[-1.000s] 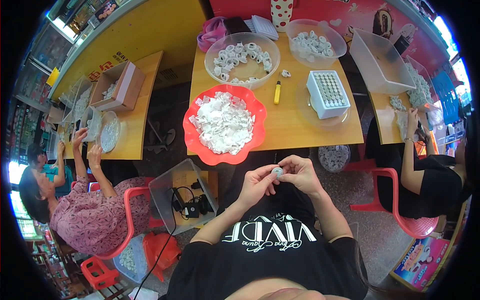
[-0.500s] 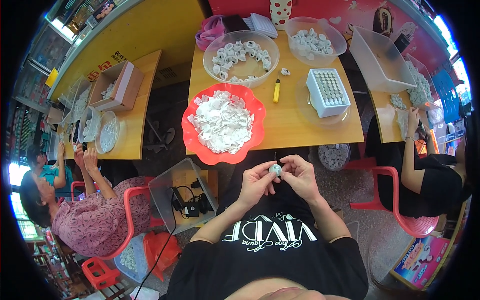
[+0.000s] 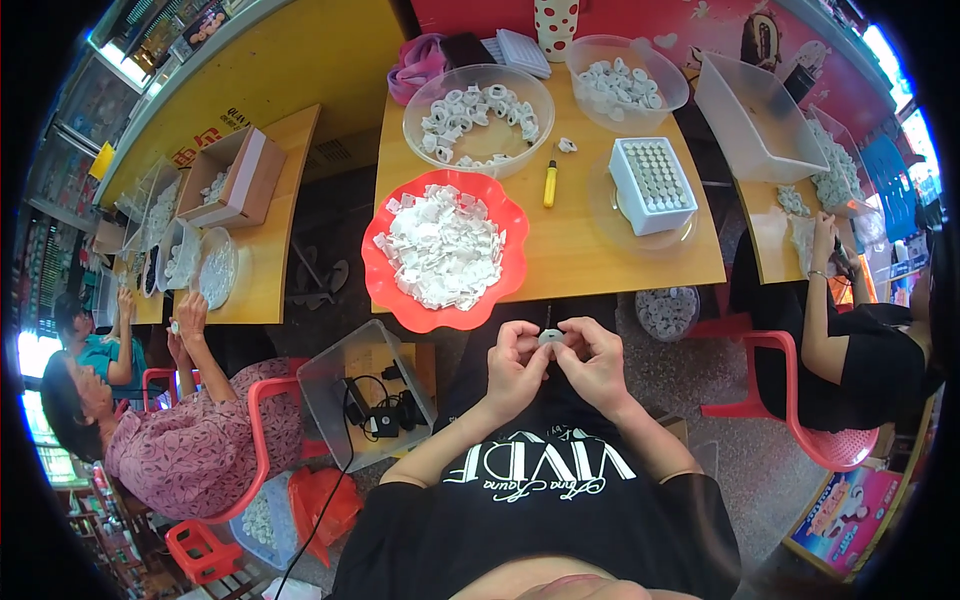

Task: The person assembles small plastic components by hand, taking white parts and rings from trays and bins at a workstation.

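Observation:
Above my lap, just off the table's near edge, both hands hold one small round whitish plastic part (image 3: 551,338) with a dark slot in it. My left hand (image 3: 515,368) pinches it from the left, and my right hand (image 3: 592,365) from the right, with both thumbs pressed against its near side. Fingers partly cover the part. Ahead and to the left, a red scalloped bowl (image 3: 376,270) heaped with flat white plastic pieces (image 3: 443,247) stands at the table's near edge. A yellow screwdriver (image 3: 550,186) lies on the table beside a small white part (image 3: 567,145).
Behind the red bowl is a clear bowl (image 3: 412,135) of ring-shaped white parts. Another clear bowl (image 3: 580,100) stands far right. A white box (image 3: 665,219) holds rows of round parts. An open bin (image 3: 330,440) with cables sits at lower left. People work at both sides.
My hands have drawn closer together around the round part and tilted it, so its face shows less. The thumbs now meet on its near side.

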Demonstrator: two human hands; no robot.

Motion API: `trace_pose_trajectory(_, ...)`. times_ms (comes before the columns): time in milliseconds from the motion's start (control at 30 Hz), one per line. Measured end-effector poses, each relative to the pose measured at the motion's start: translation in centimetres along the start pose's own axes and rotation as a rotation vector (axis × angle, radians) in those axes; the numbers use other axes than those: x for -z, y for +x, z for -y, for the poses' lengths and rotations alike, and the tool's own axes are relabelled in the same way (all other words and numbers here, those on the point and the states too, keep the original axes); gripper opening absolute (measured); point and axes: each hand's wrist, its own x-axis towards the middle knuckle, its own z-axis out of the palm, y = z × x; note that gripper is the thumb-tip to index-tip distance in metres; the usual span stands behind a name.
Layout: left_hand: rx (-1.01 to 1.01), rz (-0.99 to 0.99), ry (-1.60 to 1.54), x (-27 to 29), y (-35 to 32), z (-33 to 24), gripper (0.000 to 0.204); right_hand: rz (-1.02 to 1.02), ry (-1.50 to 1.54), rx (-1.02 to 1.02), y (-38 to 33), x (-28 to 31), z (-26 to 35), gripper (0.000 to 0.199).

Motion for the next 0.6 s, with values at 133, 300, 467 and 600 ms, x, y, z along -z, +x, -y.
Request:
trace_pose_trajectory(133,-0.332,0.011,0.266,0.1,-0.2,0.6,0.02,-0.034,-0.122,0.248,0.0,-0.2,1.5,0.017)
trace_pose_trajectory(300,-0.583,-0.01,0.418,0.2,-0.4,0.8,0.022,-0.096,-0.169,0.409,0.0,-0.5,1.7,0.017)
trace_pose_trajectory(467,-0.747,-0.016,0.426,0.0,0.0,0.7,0.022,-0.121,-0.178,0.492,-0.1,-0.5,1.8,0.018)
trace_pose_trajectory(600,-0.66,0.036,0.447,0.6,-0.7,1.4,0.023,-0.065,-0.187,0.49,0.0,-0.1,1.8,0.016)
